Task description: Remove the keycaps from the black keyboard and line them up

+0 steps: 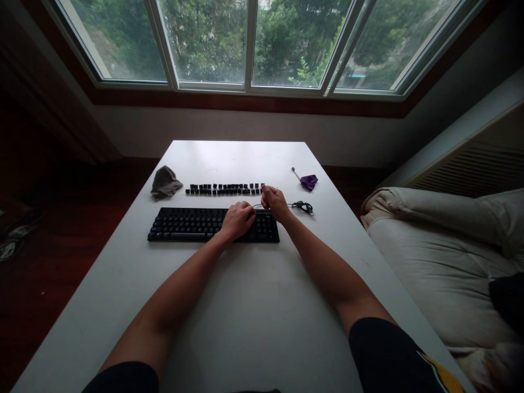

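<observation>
Keyboard [184, 224] under loose left hand [238, 219]; right hand [275, 202] pinched.

One head-worn view looks forward and steeply down over the worktop [254, 305]. The left hand [238, 219] and right hand [275, 203] sit mid-frame at arm's length. The window [254, 43] spans the top and the bed [442, 262] the right edge.
</observation>
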